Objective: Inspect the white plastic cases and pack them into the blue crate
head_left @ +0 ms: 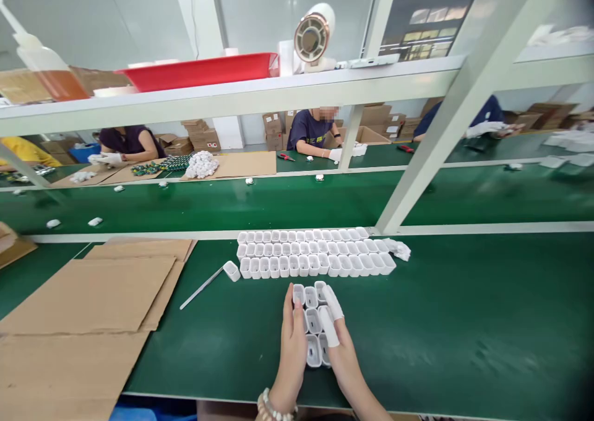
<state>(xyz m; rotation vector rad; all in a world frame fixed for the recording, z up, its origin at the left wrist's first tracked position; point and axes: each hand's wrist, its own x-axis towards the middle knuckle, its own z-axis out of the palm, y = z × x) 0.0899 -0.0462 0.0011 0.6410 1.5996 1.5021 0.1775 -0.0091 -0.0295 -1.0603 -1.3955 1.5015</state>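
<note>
Several small white plastic cups stand packed together on the green table, open side up, each with a small dark mark or slot inside. My left hand presses along their left side, fingers together, a beaded bracelet on its wrist. From the right, my right hand closes on the same group; white covers sheath two of its digits. Beyond my hands, three long rows of like cups stand side by side. One separate cup tilts at the left end of the rows, close to metal tweezers.
Flat cardboard sheets cover the table's left part. A crumpled white piece lies at the rows' right end. Behind run a green conveyor belt with small white parts, and a slanted post. Co-workers sit across; a shelf hangs overhead.
</note>
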